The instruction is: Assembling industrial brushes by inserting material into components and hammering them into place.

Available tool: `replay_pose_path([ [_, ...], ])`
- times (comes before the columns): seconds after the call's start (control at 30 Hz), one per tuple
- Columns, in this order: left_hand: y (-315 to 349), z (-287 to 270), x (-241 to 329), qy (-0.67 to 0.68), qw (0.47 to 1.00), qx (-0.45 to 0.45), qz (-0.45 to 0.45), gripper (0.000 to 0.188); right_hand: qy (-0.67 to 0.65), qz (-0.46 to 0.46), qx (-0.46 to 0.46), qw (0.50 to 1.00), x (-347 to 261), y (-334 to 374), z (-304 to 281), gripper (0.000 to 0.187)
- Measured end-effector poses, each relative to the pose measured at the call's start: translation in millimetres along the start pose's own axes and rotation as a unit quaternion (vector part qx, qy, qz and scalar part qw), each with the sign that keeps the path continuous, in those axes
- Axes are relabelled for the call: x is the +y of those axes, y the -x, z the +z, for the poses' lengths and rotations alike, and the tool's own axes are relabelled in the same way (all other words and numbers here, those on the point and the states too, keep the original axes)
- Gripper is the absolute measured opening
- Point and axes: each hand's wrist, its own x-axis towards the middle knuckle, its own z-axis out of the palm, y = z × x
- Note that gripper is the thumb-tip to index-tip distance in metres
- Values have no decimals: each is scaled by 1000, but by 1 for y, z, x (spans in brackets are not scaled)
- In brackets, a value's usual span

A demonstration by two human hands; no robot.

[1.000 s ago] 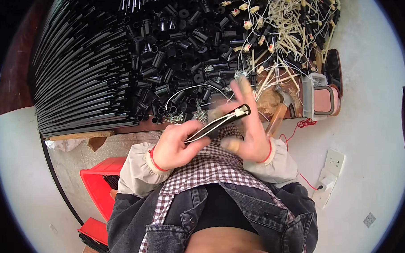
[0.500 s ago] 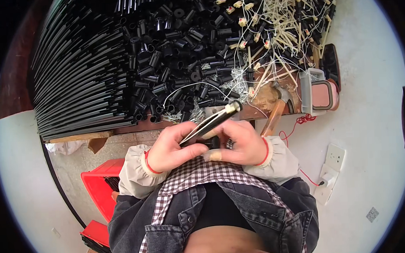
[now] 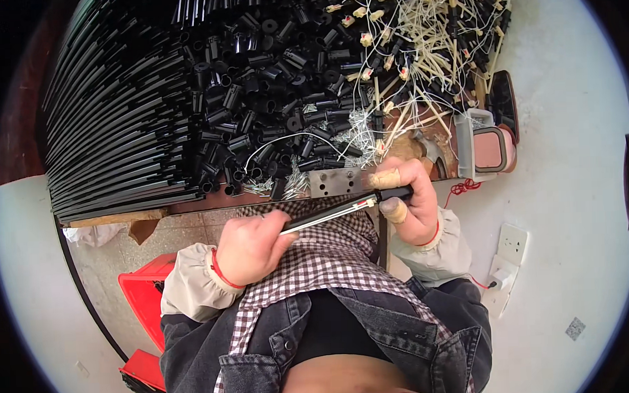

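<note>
A long, slender black rod with white wires along it (image 3: 322, 214) slants in front of the reddish-brown tabletop (image 3: 224, 197), supported at both ends, apparently for steadiness; the left hand (image 3: 252, 246) is curled closely around its left end; the right hand (image 3: 413, 201) pinches a short black cylinder (image 3: 397, 192) at the other, thumb opposing fingers; a drilled grey metal block (image 3: 336, 182) borders the near edge, just beyond the rod; leftward, over the speckled grey floor (image 3: 167, 240), lies room for movement.

Workshop: bench (image 3: 442, 128) w/ loose blk pcs (image 3: 233, 97), wires (image 3: 430, 40) & hammer (image 3: 432, 149)
</note>
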Motion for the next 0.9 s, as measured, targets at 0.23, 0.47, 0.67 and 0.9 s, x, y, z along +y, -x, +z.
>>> replay_pose_path([
  [0.23,-11,25,-2,133,984,-119,1,19,202,-11,-38,979,6,9,3,20],
  [0.47,-4,29,-19,0,998,-42,-57,22,452,15,5,892,60,-31,-40,15],
  [0.67,8,24,-16,-38,997,16,-67,18,603,-42,-63,794,85,-43,-38,15],
  [0.9,6,21,-12,-140,984,65,-88,17,515,31,-46,855,78,-29,-48,19],
])
